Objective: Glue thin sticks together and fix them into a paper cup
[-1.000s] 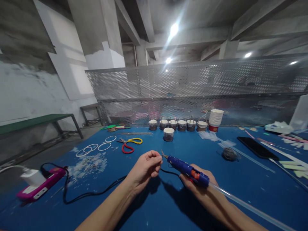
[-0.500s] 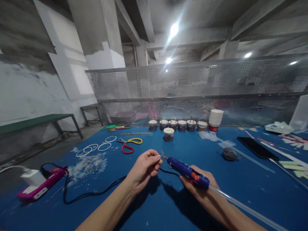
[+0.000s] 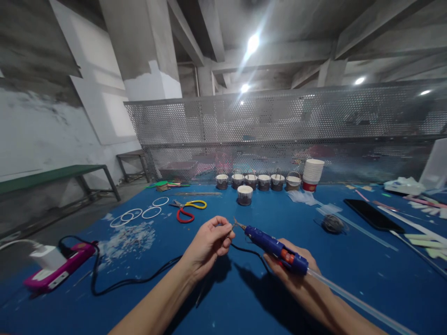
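Note:
My right hand (image 3: 296,260) is wrapped around a blue hot glue gun (image 3: 272,244), with a long clear glue stick (image 3: 356,295) running out of its back. The gun's nozzle points left toward my left hand (image 3: 213,237). There, thumb and forefinger pinch a thin brownish strand (image 3: 235,222), whose end stands close to the nozzle; whether they touch I cannot tell. Straight ahead stands a paper cup (image 3: 245,196) with a dark wrapped lower part. Red-and-yellow-handled scissors (image 3: 186,209) lie spread to the left.
Several similar cups (image 3: 264,182) line the back beside a stack of paper cups (image 3: 313,174). White rings (image 3: 151,212) and scraps (image 3: 131,239) lie left, near a magenta power strip (image 3: 63,267). A black cord (image 3: 139,281) crosses the table. Right: dark wire bundle (image 3: 333,224), phone (image 3: 372,214).
The glue gun has shifted slightly right, so its nozzle is a little farther from my left fingertips. My left hand has barely moved. A thin dark piece now shows below my left wrist.

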Motion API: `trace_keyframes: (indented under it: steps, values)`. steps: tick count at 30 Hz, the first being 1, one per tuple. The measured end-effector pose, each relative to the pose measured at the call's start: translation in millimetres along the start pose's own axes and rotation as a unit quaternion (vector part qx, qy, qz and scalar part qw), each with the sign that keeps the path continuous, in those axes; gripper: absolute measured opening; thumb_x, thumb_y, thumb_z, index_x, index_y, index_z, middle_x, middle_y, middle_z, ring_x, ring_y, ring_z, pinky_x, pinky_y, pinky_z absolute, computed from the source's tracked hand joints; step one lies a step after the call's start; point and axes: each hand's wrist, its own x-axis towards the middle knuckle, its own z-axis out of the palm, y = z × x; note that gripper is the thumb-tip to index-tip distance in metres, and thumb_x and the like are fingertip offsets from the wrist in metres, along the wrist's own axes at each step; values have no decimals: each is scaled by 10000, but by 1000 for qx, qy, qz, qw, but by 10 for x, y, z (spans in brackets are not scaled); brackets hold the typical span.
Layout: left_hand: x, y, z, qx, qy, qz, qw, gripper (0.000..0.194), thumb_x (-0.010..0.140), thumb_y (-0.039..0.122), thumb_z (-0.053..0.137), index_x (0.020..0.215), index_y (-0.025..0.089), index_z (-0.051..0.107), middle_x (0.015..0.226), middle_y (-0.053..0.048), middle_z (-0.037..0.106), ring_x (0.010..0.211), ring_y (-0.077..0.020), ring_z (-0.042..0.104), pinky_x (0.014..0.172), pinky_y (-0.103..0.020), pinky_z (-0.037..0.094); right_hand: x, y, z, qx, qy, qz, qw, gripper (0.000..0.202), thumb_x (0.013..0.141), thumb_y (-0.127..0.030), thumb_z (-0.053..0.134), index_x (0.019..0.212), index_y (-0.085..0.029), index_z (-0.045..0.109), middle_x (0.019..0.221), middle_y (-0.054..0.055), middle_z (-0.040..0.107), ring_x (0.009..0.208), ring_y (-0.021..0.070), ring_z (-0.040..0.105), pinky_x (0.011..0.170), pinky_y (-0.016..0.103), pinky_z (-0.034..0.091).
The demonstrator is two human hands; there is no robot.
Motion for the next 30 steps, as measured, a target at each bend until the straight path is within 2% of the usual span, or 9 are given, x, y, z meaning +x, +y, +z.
trace_keyframes:
  steps: [8, 15, 30]
  values:
    - [7, -6, -23, -2, -17, 0, 1000, 262, 665, 237, 710, 749, 167, 472, 555, 21, 575, 405, -27, 404, 332, -108, 232, 9, 78, 45, 1, 8, 8, 1000, 248, 811, -393, 519, 687, -183, 559, 544, -26, 527, 462, 101, 469, 442, 204, 372]
    - [15, -20, -20, 0, -24, -2, 1000, 255, 671, 233, 705, 745, 167, 469, 554, 25, 566, 402, -25, 394, 328, -107, 220, 4, 46, 30, 6, 16, -10, 1000, 233, 815, -373, 521, 674, -190, 548, 544, -29, 518, 455, 98, 465, 423, 202, 352]
    - [-12, 4, 4, -19, -31, -18, 999, 283, 647, 237, 726, 742, 169, 469, 535, 36, 545, 367, -12, 355, 309, -92, 198, 16, 58, 48, 17, 4, 2, 1000, 252, 805, -373, 518, 631, -190, 520, 521, -39, 472, 444, 94, 412, 404, 204, 326]
